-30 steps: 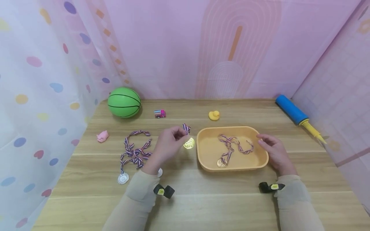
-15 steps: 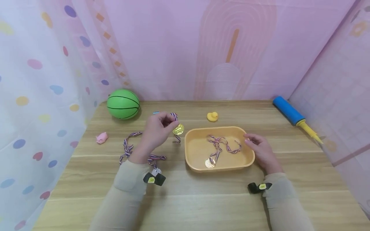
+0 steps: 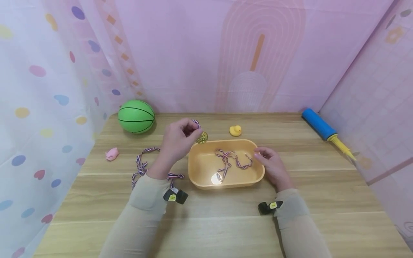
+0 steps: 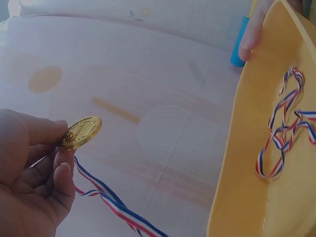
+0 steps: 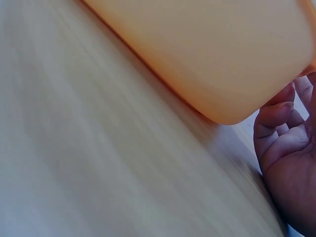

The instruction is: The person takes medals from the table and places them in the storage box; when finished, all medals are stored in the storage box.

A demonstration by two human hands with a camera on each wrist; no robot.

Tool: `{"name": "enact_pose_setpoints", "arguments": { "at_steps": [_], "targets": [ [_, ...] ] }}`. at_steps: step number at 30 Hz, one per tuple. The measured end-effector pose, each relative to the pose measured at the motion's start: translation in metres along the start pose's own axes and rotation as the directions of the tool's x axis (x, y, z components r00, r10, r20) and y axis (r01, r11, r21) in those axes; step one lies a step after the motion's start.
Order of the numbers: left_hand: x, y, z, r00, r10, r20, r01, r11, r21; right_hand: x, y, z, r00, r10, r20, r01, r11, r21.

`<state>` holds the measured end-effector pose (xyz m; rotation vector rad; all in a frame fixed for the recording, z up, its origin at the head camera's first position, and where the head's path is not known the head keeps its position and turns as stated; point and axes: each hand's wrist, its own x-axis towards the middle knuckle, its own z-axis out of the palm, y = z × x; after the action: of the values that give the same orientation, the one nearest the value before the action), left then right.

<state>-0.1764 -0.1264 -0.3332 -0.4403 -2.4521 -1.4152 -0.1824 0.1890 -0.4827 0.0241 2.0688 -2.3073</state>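
Note:
My left hand (image 3: 177, 141) pinches a gold medal (image 4: 83, 133) by its edge between thumb and fingers. Its red, white and blue ribbon (image 4: 106, 197) trails below in the left wrist view. The medal hangs at the back left corner of a yellow-orange plastic bin (image 3: 204, 166). Inside that bin lies another medal (image 3: 217, 178), bright with glare, on a twisted striped ribbon (image 3: 226, 157). My right hand (image 3: 272, 166) grips the bin's right rim. Left of the bin, tangled striped ribbons (image 3: 141, 166) lie partly hidden under my left forearm.
A green ball (image 3: 136, 116) stands at the back left, with a pink toy pig (image 3: 112, 154) in front of it. Behind the bin sits a yellow rubber duck (image 3: 235, 130). A blue hand pump (image 3: 319, 123) with a yellow nozzle lies at the far right.
The bin has slid left with my right hand. My left hand, holding the gold medal, has gone back and left, and the medal now overlaps the bin's back left corner in the head view.

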Motion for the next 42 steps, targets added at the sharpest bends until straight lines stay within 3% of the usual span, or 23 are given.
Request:
{"name": "enact_pose_setpoints", "arguments": {
  "at_steps": [5, 11, 14, 21, 26, 32, 35, 39, 41, 42],
  "targets": [
    [0.004, -0.001, 0.011, 1.0, -0.01, 0.027, 0.011, 0.999, -0.034, 0.004, 0.001, 0.009, 1.0, -0.016, 0.01, 0.016, 0.999, 0.041],
    [-0.003, -0.013, 0.043, 0.988, -0.109, 0.113, 0.122, 0.986, -0.117, 0.005, 0.001, 0.009, 1.0, -0.01, -0.001, 0.01, 0.999, 0.048],
    [-0.006, -0.016, 0.06, 0.98, -0.147, 0.131, 0.162, 0.98, -0.113, 0.005, 0.001, 0.008, 1.0, -0.002, -0.007, 0.002, 1.0, 0.03],
    [-0.01, -0.011, 0.092, 0.976, -0.124, 0.18, 0.152, 0.977, -0.151, 0.004, 0.003, 0.005, 1.0, -0.016, 0.002, 0.015, 0.999, 0.043],
    [-0.009, -0.017, 0.109, 0.965, -0.149, 0.214, 0.172, 0.981, -0.092, 0.006, 0.004, 0.006, 0.999, -0.035, 0.026, 0.034, 0.999, 0.042],
    [-0.006, -0.032, 0.121, 0.96, -0.121, 0.251, 0.13, 0.991, -0.016, 0.007, 0.003, 0.006, 0.999, -0.04, 0.034, 0.04, 0.999, 0.021],
    [-0.006, -0.038, 0.129, 0.94, -0.129, 0.317, 0.126, 0.992, 0.03, 0.007, 0.002, 0.006, 0.998, -0.044, 0.035, 0.043, 0.999, 0.017],
    [-0.009, -0.036, 0.137, 0.899, -0.177, 0.401, 0.144, 0.983, 0.11, 0.007, 0.001, 0.006, 0.998, -0.042, 0.038, 0.042, 0.999, 0.011],
    [-0.012, -0.031, 0.137, 0.89, -0.187, 0.415, 0.154, 0.982, 0.113, 0.008, 0.002, 0.006, 0.998, -0.046, 0.042, 0.045, 0.999, 0.019],
    [-0.013, -0.03, 0.137, 0.893, -0.187, 0.409, 0.158, 0.982, 0.104, 0.008, 0.002, 0.006, 0.998, -0.046, 0.045, 0.045, 0.999, 0.023]
  ]
}}
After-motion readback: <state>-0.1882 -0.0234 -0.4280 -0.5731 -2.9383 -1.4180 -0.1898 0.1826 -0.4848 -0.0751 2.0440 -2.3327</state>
